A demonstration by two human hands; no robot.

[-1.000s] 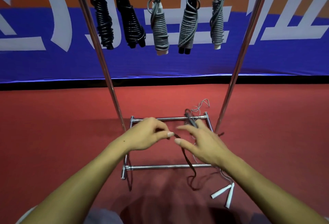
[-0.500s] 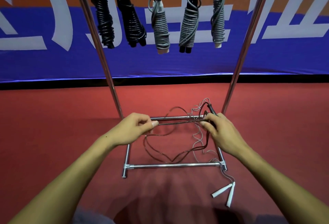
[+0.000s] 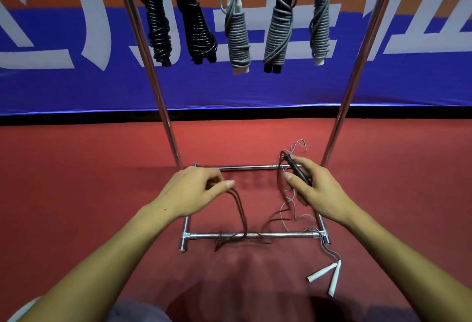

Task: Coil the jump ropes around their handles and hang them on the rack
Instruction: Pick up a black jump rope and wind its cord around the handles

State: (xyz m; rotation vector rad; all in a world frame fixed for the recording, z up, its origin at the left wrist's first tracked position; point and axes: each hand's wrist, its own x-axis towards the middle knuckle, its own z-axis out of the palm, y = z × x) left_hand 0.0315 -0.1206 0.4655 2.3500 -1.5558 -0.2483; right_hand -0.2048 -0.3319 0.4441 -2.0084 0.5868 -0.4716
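Since half a second ago the left hand (image 3: 201,191) has dropped lower and nearer the wearer, and the dark cord that ran taut between the hands now hangs slack from it in loops. Seen from the head camera, the left hand is curled almost closed, thumb pressed toward the fingertips, pinching strands of the dark rope (image 3: 241,215), which fall from it to the front bar of the rack (image 3: 255,235) and trail onto the red floor (image 3: 76,181). The right hand (image 3: 316,194) is closed around the black handles (image 3: 296,168), fingers wrapped over them, thumb stretched along the side; the handle tips stick out above the fingers, over the rack's rear base bar. A thin grey rope (image 3: 293,209) lies tangled inside the base frame under the right hand, and its white handles (image 3: 325,274) rest on the floor just outside the front right corner. Up on the top rail hang five coiled ropes: two black (image 3: 178,30) on the left, three grey (image 3: 275,30) to the right of them. Behind stands a blue banner (image 3: 255,86).
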